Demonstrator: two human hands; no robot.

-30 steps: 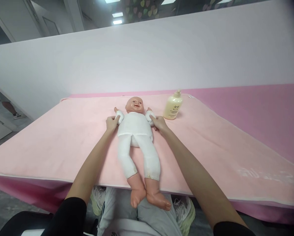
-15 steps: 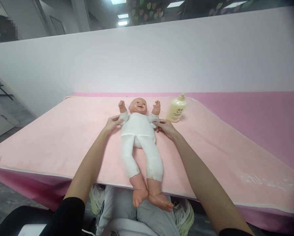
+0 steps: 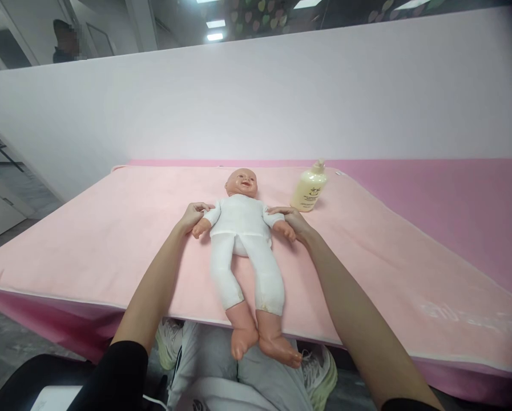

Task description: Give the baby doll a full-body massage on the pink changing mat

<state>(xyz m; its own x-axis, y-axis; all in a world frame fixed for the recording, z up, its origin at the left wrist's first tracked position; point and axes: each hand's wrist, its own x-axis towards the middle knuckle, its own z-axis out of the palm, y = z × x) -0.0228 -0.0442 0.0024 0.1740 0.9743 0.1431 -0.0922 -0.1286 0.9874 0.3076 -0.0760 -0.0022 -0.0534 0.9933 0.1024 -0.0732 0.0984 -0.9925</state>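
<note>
A baby doll point(image 3: 244, 216) in a white top and trousers lies on its back in the middle of the pink towel point(image 3: 88, 245), head at the far end. Its feet hang over the table's near edge. Both doll arms point down beside its body. My left hand point(image 3: 193, 217) holds the doll's arm on the left at the white sleeve, fingers curled over it. On the other side, my right hand point(image 3: 297, 221) is closed around the other sleeve, its thumb side partly hidden by the doll's forearm. A pale yellow pump bottle point(image 3: 309, 188) stands just beyond my right hand.
A white wall point(image 3: 256, 108) rises behind the table, with glass above it. Through the glass at the upper left, a person point(image 3: 65, 43) is visible. My legs point(image 3: 213, 354) are under the table's near edge. A black chair or bag with a white device point(image 3: 56, 398) is at the lower left.
The doll's arms have swung from raised beside its head down to its sides, with my hands staying at the sleeves. The person behind the glass has moved right.
</note>
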